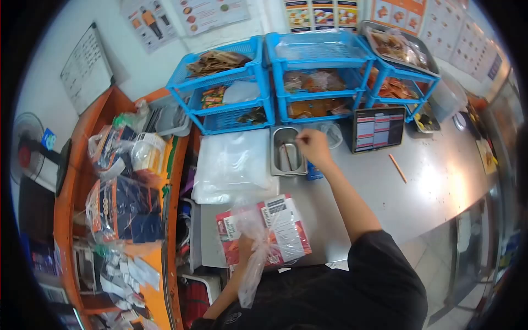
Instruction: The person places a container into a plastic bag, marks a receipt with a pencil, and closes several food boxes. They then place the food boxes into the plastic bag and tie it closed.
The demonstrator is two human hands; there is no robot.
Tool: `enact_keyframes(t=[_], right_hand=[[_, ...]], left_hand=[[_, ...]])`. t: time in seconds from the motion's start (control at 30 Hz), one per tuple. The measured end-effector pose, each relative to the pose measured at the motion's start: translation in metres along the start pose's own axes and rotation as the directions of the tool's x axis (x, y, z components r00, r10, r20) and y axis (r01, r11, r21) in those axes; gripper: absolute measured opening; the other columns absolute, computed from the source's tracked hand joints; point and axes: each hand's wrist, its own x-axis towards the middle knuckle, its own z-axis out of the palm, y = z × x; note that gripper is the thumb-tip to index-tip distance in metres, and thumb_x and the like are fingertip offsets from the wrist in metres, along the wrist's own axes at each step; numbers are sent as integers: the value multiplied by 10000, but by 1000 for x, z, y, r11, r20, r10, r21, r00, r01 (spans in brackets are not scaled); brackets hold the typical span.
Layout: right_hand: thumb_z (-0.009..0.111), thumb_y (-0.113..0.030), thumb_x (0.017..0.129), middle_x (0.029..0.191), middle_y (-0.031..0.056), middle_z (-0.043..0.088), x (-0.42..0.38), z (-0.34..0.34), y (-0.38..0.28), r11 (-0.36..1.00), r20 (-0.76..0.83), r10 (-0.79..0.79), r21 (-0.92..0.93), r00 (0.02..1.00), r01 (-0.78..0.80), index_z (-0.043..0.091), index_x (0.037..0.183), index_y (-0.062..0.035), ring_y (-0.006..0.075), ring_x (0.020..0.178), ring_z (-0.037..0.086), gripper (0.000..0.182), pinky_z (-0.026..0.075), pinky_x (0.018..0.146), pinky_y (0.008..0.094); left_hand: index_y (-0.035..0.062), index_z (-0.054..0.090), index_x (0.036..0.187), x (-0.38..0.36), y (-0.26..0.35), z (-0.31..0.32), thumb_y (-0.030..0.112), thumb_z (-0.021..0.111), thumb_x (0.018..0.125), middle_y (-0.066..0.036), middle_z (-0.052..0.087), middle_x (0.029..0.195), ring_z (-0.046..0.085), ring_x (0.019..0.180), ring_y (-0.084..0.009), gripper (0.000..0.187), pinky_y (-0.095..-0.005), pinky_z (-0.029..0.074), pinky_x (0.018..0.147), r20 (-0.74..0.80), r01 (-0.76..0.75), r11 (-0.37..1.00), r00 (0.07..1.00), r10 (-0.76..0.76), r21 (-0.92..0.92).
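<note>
A red and white printed box (289,228) lies inside a clear plastic bag (254,275) at the counter's front edge. My left hand (243,252) is closed round the gathered neck of the bag, partly hidden by the plastic. Further back, my right hand (314,146) is at the right rim of a small steel pan (279,132), its fingers pinched together. Whatever they may hold is too small to make out. A thin dark stick-like item rests inside the pan. Beside my right wrist is a small blue packet (314,171).
A stack of clear plastic bags (231,165) lies left of the pan. Blue tiered racks (269,82) with packets line the back. A tablet (377,130) stands on the right, with an orange pencil-like stick (397,168) before it. Orange shelving (170,231) borders the left.
</note>
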Motion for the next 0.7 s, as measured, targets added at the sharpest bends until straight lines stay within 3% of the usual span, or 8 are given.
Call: enact_keyframes(t=[0.07,0.23,0.4,0.43,0.47,0.5,0.63,0.7], right_hand=[[571,-92,768,845,153,666,16,43,-3,824,485,90,-527,870,209,662,818,4,305,836,650,142,517,710,361],[591,-138,767,975,184,653,13,90,11,696,538,403,-705,740,133,692,891,-36,313,937,635,190,526,774,377],[567,-121,744,977,144,666,11,87,13,637,564,484,-751,669,173,697,895,-42,276,941,645,215,533,754,336],[567,-121,744,977,144,666,9,86,8,635,567,483,-751,668,178,697,895,-42,276,941,645,215,533,754,336],[567,-119,741,981,147,665,7,85,4,618,597,492,-752,634,228,697,898,-43,276,939,645,218,531,762,344],[567,-118,739,985,151,664,6,84,0,601,624,502,-750,598,277,698,901,-44,275,936,646,221,529,771,353],[562,-98,731,1021,176,648,0,86,8,638,587,513,-749,625,180,695,921,-34,296,950,638,240,520,795,370],[575,-78,695,1042,224,620,7,86,15,645,734,525,-673,432,360,673,926,16,332,989,612,268,513,811,382]], left_hand=[[-12,577,984,-1,-7,2,201,621,800,-147,605,909,592,813,-262,284,-391,470,725,13,-19,1000,1000,19,-5],[-21,557,1031,4,16,-5,213,637,816,-158,599,960,584,887,-249,328,-381,471,757,52,148,981,988,-143,-127],[-31,532,1071,-3,43,-8,173,644,803,-182,571,1013,555,973,-260,355,-356,448,824,38,115,489,986,-165,-865],[-31,532,1071,-1,37,-17,173,644,803,-182,571,1013,555,973,-260,355,-356,448,824,36,114,485,985,-167,-867],[-33,521,1091,3,24,-32,150,627,807,-190,564,1041,548,988,-279,355,-354,440,838,186,70,919,982,4,-388],[-34,510,1112,5,15,-39,128,609,810,-198,558,1069,542,1002,-298,356,-352,432,853,399,-145,964,916,46,222],[-21,527,1100,-5,1,-27,109,578,812,-197,552,1073,542,977,-323,320,-365,434,830,114,-172,983,980,164,63],[-6,550,1084,-7,3,-30,131,578,816,-195,553,1066,564,931,-302,302,-368,454,788,84,-24,997,996,29,-69]])
